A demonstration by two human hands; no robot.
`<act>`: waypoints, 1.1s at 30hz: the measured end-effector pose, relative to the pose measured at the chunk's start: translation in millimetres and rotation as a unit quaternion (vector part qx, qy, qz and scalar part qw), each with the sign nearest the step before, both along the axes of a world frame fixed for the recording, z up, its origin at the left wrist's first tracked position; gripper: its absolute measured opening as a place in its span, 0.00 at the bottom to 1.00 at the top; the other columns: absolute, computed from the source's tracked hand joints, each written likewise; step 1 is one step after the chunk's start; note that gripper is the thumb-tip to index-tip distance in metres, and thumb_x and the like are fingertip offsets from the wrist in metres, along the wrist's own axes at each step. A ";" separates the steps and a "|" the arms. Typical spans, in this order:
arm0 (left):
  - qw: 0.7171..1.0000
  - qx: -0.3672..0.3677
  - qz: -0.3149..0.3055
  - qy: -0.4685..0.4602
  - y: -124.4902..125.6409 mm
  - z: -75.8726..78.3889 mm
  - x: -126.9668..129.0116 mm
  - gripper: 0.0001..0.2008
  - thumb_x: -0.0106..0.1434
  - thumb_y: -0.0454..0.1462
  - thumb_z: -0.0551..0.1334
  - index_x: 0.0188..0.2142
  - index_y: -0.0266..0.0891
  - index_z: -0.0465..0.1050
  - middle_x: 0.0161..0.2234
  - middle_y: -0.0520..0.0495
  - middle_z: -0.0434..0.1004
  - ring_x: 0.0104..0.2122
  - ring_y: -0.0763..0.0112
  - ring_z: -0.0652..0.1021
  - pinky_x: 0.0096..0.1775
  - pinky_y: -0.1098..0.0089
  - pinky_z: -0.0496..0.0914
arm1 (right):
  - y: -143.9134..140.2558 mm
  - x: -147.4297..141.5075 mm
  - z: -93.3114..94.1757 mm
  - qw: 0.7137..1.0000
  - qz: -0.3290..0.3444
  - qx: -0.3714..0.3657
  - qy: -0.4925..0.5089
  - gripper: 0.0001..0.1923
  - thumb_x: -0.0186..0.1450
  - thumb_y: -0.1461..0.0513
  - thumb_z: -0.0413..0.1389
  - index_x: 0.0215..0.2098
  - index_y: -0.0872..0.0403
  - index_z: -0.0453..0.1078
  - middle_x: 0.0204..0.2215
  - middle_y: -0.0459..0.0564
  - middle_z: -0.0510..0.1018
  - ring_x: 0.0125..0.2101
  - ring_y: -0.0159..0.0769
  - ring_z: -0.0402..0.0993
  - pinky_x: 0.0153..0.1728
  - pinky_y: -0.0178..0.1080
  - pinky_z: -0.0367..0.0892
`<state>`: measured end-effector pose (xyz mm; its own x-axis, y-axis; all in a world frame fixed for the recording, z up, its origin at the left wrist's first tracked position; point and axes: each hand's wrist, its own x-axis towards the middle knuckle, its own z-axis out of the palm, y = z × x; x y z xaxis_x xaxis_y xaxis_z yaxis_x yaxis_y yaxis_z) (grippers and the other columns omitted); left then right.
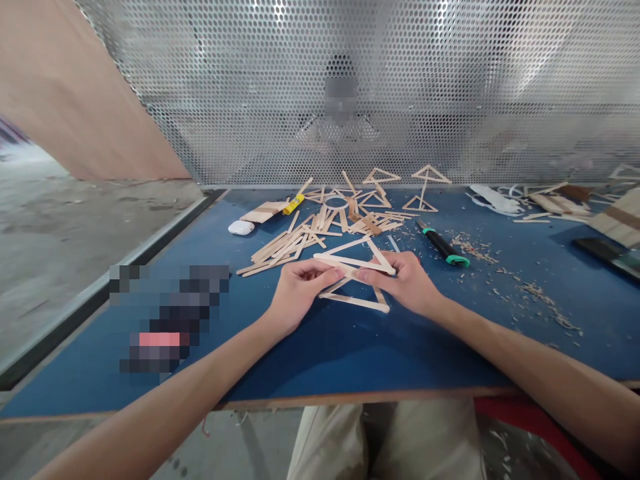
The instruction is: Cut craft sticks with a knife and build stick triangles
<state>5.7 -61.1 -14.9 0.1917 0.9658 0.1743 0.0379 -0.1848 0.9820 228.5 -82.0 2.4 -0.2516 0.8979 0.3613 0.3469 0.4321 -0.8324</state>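
Over the middle of the table, both hands grip a popsicle-stick frame made of an upper triangle (383, 257) and a lower triangle (355, 303). My left hand (296, 293) is closed on its left side, thumb on top near the centre. From the right, my right hand (409, 283) pinches it, its thumb close to the left one. Fingers hide part of the place where the triangles meet. Just beyond the hands lies a pile of loose popsicle sticks (287, 248). A utility knife (443, 247) with green ends rests past my right hand.
On the blue table (425, 353) are a yellow tube (293, 204), a white case (241, 228), a tape roll (327, 201) and stick frames (427, 177). Wood scraps (545, 303), white cloth (500, 200) and a dark phone-like object (605, 259) lie right. A perforated metal panel (250, 100) stands behind.
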 end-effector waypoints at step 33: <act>0.993 0.037 -0.009 0.110 -1.3 8.0 -2.7 0.14 0.58 0.49 0.72 0.36 0.42 0.86 0.32 0.46 0.84 0.32 0.65 0.78 0.30 0.70 0.66 | 3.6 3.2 -9.5 0.997 -0.017 0.073 -0.027 0.16 0.65 0.49 0.62 0.30 0.53 0.78 0.28 0.46 0.77 0.27 0.32 0.68 0.30 0.36 0.63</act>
